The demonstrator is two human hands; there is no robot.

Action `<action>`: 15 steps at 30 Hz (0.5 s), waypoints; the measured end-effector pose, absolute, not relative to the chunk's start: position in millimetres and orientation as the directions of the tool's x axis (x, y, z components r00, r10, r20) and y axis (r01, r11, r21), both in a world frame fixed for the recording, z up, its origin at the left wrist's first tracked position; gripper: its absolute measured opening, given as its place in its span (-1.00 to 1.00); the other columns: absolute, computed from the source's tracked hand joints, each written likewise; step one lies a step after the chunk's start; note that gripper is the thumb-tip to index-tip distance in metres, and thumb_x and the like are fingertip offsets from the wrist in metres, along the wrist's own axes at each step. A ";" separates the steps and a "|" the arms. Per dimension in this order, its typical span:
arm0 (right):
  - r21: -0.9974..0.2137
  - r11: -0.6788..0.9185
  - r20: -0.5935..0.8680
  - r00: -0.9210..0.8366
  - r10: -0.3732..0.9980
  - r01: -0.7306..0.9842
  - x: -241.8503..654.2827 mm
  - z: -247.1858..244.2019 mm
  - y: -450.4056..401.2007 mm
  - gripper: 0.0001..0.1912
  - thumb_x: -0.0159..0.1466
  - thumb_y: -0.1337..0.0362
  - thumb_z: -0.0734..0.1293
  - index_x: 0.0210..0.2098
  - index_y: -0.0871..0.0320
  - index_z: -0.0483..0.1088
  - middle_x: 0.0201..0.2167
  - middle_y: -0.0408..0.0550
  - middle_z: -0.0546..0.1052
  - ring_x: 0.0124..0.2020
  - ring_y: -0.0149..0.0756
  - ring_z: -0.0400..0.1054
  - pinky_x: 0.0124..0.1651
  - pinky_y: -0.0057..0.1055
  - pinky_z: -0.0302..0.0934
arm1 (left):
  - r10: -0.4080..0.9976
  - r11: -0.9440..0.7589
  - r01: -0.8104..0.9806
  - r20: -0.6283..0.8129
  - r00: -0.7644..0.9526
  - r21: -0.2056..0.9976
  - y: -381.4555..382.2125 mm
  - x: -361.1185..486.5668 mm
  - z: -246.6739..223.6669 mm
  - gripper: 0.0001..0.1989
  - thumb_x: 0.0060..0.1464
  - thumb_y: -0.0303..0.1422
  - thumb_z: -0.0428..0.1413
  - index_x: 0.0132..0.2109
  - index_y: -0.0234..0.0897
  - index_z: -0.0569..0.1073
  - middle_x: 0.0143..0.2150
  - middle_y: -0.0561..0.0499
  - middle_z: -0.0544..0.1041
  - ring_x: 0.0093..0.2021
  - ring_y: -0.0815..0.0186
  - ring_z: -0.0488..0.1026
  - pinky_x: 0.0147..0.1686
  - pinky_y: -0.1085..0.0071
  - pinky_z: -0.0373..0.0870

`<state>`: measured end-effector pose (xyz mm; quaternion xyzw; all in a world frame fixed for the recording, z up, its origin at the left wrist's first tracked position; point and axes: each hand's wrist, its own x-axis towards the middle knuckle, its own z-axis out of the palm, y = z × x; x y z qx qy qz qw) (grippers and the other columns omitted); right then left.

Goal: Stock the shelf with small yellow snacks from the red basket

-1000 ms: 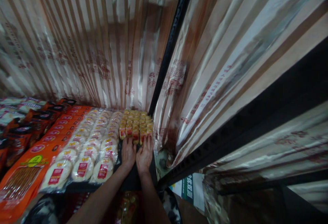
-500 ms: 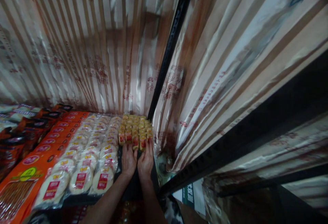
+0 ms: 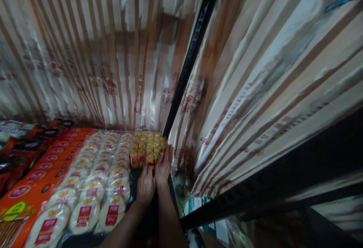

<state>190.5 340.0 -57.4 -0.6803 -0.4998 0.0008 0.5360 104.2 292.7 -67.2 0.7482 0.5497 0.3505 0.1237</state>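
"Gold packets point(image 3: 142, 149), and two bare hands at them. What are the fingers doing?"

"On the left hand point(image 3: 146, 185) they are bent and bunched together, tips at the packets' near edge, around six o'clock. I can't tell whether they pinch anything."

"And the right hand point(image 3: 163, 166)?"

"Its fingers lie close together, stretched along the near right corner of the packets, at about four o'clock. Whether they grip one, I can't tell. The two hands are side by side, seemingly touching."

"How do the packets sit?"

"In a tight block of columns on the black shelf point(image 3: 136, 182), twelve o'clock from the hands. Red labels show on the nearest ones."

"What is to their left?"

"Round white crackers point(image 3: 85, 214) in clear wrap, overlapping in three rows, from eight to ten o'clock of the hands. Past them come orange bags point(image 3: 36, 178), then dark-and-orange bags point(image 3: 24, 146), and a white bag point(image 3: 14, 127) out at ten."

"And farther out?"

"A black post point(image 3: 185, 70) rises at one o'clock, just behind the block. Pleated sheeting point(image 3: 107, 51) with red print hangs from eleven round to three. A thick black beam point(image 3: 269, 172) slants across at three, with a green-and-white box point(image 3: 197, 204) partly hidden under it at four."
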 end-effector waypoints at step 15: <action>-0.732 0.070 0.543 0.518 0.660 0.678 184.4 -57.6 340.5 -0.46 0.35 0.14 -0.03 0.19 0.33 0.14 0.23 0.21 0.16 0.27 -0.17 -0.03 0.24 -0.11 -0.04 | 0.900 -0.346 0.725 0.429 0.077 0.595 301.4 104.6 -80.6 -0.72 0.05 -0.51 -0.08 -0.07 -0.32 0.34 -0.09 -0.15 0.43 -0.17 0.25 0.46 -0.21 0.38 0.44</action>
